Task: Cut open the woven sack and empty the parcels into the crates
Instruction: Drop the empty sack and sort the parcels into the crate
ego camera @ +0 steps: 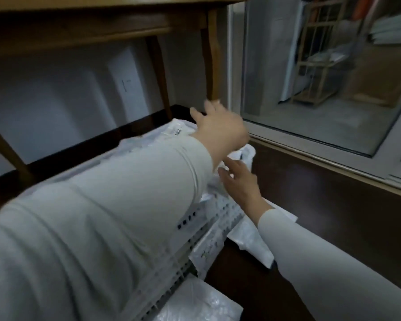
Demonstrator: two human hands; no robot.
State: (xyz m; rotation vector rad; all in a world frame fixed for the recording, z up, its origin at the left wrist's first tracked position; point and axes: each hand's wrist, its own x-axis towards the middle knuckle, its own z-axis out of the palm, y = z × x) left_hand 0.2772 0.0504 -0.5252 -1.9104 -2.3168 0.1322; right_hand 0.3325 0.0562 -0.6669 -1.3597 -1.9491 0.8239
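Observation:
A white slotted crate (208,218) stands on the dark floor under a wooden table, heaped with white parcels (169,133). My left hand (220,128) reaches over the far end of the heap, fingers spread, holding nothing. Lower and to the right, my right hand (241,181) hovers at the crate's right rim with fingers apart, beside a white plastic parcel (247,151) that hangs over the rim. My left sleeve hides most of the crate. No woven sack shows in the frame, which is blurred.
Several white parcels lie on the floor by the crate (250,242), (199,302). A wooden table leg (212,66) stands just beyond my left hand. A sliding glass door (310,89) and its sill (333,165) run along the right.

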